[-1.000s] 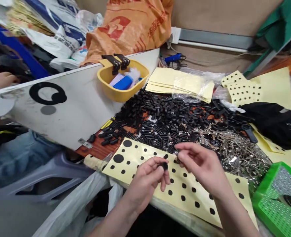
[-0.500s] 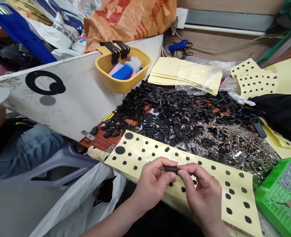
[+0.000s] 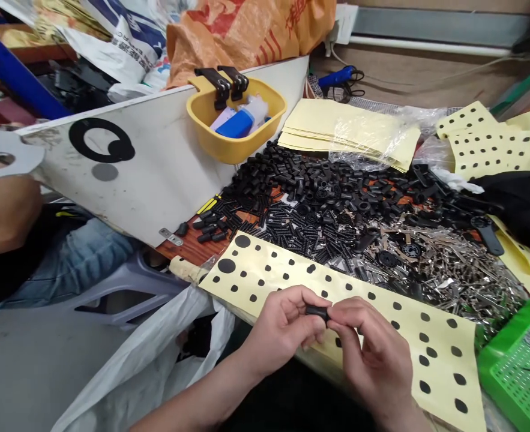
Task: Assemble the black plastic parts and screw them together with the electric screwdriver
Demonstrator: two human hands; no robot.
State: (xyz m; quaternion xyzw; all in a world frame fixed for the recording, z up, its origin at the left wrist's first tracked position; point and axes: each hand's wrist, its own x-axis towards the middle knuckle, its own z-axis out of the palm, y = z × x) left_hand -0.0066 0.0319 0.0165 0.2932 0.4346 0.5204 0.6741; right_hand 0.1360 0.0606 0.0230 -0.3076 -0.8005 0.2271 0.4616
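A short black cylindrical part [image 3: 317, 312] lies level between my two hands, above a yellow sheet with black dots [image 3: 301, 277]. My left hand [image 3: 280, 330] is closed around its left portion with thumb and fingers. With thumb and forefinger pinched, my right hand [image 3: 373, 351] grips its right end; whether a smaller piece is also between those fingertips is hidden. Beyond the sheet spreads a heap of black plastic pieces [image 3: 301, 186], with black ribbed pieces [image 3: 287, 225] on the near side and thin metal pieces [image 3: 463, 258] to the right.
A yellow bin [image 3: 228, 150] hangs on the white partition [image 3: 156, 174]. At right stands a green perforated basket [image 3: 512, 372] with small metal bits. Yellow sheets [image 3: 337, 123] are stacked behind the heap. A white bag [image 3: 143, 354] hangs below the table's left edge; another person's arm [image 3: 8, 210] shows at left.
The view has shifted slightly, so the surroundings sit farther right. My hands still hold the black part between them, and the right fingertips have turned a little at its end.
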